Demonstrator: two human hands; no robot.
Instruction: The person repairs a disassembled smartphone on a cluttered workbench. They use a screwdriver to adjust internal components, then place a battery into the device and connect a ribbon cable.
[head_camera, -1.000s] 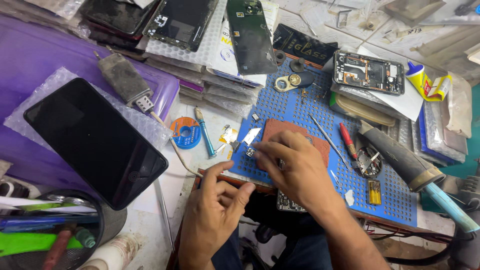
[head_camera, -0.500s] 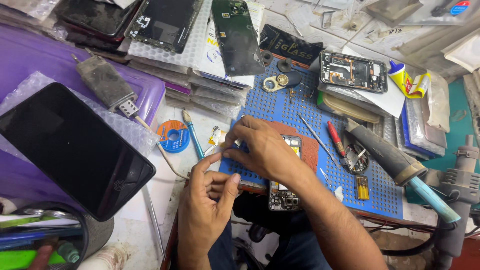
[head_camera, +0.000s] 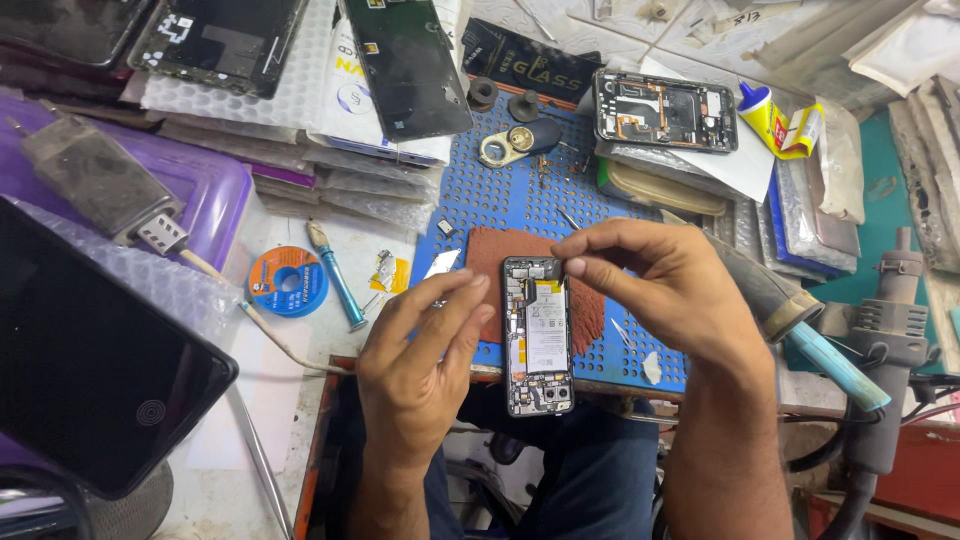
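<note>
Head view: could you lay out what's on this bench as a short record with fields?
Setting: phone repair bench with a blue perforated mat
Centre: opened smartphone, back off, battery showing, lying on a reddish pad
Left hand: fingers beside the phone's left edge
Right hand: fingertips pinched over the phone's top end; whether they hold a part, cannot tell
Left side: solder wick spool, dark tablet
Right side: hot air gun

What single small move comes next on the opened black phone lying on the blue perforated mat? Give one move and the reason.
Probably lower the right hand so its pinched fingertips meet the top end of the opened black phone. They hover just above its exposed insides near the battery, while the left hand rests beside the phone's left edge on the blue perforated mat, placed to steady it.
</note>
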